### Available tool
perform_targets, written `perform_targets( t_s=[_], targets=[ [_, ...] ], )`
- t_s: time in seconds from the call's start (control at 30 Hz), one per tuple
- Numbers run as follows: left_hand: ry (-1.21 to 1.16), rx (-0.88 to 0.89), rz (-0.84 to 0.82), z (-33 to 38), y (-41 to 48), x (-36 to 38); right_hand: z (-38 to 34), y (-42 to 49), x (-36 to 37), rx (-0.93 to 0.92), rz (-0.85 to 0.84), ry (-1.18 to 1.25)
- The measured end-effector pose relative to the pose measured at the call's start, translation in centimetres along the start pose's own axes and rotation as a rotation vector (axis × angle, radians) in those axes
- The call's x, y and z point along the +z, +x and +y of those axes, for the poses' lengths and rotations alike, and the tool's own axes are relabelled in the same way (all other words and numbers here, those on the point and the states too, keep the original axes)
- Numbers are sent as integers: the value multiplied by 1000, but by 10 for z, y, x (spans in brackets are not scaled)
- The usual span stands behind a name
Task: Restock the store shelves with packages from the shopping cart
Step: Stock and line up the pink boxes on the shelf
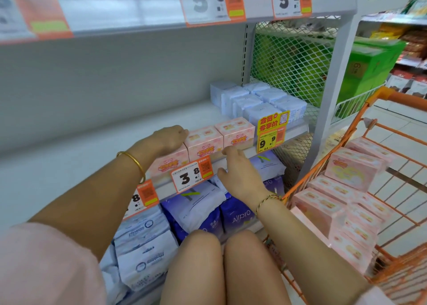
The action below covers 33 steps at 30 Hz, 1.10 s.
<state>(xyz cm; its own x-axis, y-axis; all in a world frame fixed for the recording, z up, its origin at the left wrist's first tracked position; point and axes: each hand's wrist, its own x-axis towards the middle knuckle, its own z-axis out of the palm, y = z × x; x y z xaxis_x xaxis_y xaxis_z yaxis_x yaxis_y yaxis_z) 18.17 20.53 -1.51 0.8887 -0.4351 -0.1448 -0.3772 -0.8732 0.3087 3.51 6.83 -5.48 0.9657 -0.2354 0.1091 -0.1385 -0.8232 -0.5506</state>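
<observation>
Three pink packages stand in a row at the front edge of the white shelf [92, 147]: a left package [167, 162], a middle package [203, 143] and a right package [235, 131]. My left hand [171, 138] lies on top of the left package, its fingers curled over the far top edge and its knuckles against the middle one. My right hand [239, 170] is in front of the row with its fingers loosely extended, the index fingertip at the lower front of the right package. At the right, the orange shopping cart [392, 98] holds several more pink packages [353, 166].
Pale blue packs [256, 101] fill the shelf's back right corner. Price tags [189, 176] hang on the shelf edge. Purple and white packs [198, 207] lie on the shelf below. My knees [221, 258] are in front of it. A green box [369, 67] sits behind the mesh divider.
</observation>
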Motion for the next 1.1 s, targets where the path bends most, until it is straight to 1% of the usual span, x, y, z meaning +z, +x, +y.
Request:
perform_targets(
  t_s=[0.27, 0.5, 0.53, 0.57, 0.63, 0.7, 0.73, 0.8, 0.87, 0.93, 1.03, 1.1],
  targets=[
    [-17, -63, 16, 3, 2, 9, 4, -10, -6, 14, 14, 6],
    [2, -70, 46, 5, 3, 10, 11, -17, -13, 25, 26, 6],
    [6, -79, 85, 4, 5, 10, 12, -18, -15, 22, 27, 3],
    [0, -81, 158, 5, 7, 9, 14, -20, -18, 21, 26, -4],
    [-79, -34, 376, 16, 9, 11, 17, -25, -25, 22, 22, -13],
    [-199, 100, 538, 42, 5, 18, 23, -32, -34, 23, 22, -23],
    [-248, 175, 569, 59, 0, 23, 28, -37, -39, 25, 27, -29],
    [-325, 310, 545, 97, -10, 38, 42, -46, -51, 49, 51, -44],
    [-379, 428, 458, 133, -18, 56, 63, -53, -68, 103, 103, -88],
    [-422, 520, 350, 165, -24, 72, 88, -60, -86, 201, 166, -175],
    [-499, 558, 137, 200, -30, 93, 121, -69, -103, 334, 240, -312],
    [-507, 558, 52, 214, -30, 105, 142, -72, -108, 461, 315, -338]
  ],
)
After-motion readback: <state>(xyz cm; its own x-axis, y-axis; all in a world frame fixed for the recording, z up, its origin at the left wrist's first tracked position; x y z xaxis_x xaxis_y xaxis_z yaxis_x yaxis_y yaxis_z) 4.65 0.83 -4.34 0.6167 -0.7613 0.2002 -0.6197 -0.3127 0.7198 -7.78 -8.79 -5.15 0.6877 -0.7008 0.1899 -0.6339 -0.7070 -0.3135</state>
